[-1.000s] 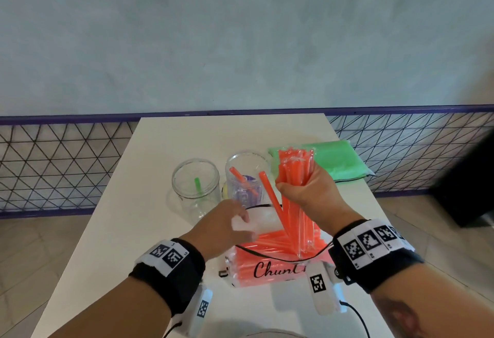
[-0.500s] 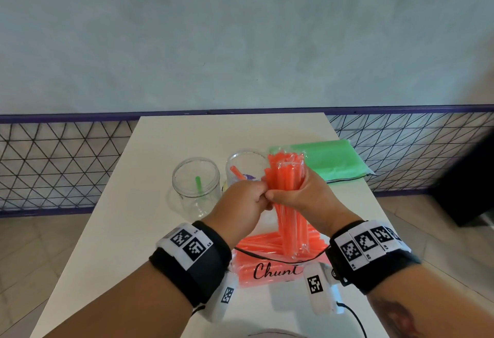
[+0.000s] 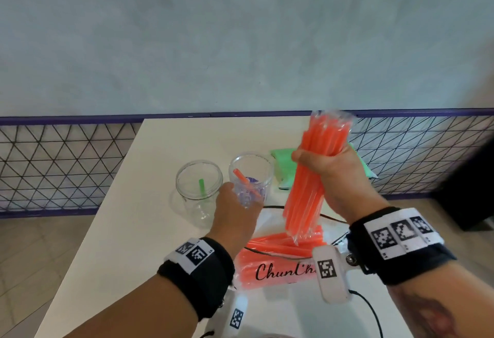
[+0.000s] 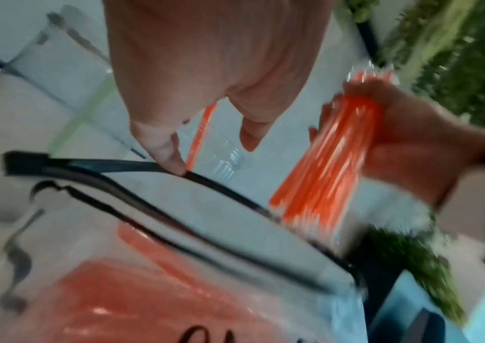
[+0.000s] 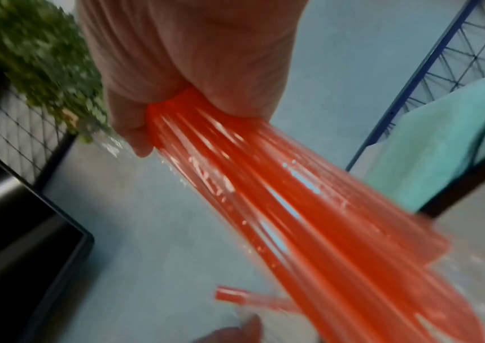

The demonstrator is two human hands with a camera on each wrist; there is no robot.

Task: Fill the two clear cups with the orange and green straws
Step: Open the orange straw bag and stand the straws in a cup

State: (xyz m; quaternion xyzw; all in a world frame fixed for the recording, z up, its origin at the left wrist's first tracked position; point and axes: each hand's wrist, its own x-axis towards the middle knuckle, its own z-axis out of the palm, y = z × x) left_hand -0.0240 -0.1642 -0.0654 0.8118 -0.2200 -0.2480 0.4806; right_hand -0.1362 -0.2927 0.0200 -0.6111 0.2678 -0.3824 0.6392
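White surface (image 3: 165,150) under us, grey wall behind. Our right hand (image 3: 339,177) holds up a bundle of orange straws (image 3: 307,185), fingers wrapped round it. Our left hand (image 3: 235,214) releases one orange straw (image 3: 243,180) into the right clear cup (image 3: 264,169), fingers loose. Left clear cup (image 3: 184,177) holds one green straw (image 3: 201,188). Bag (image 3: 270,270) reads "Chun".

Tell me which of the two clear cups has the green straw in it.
The left cup, farther from the orange bundle; the right cup beside it holds an orange straw instead.
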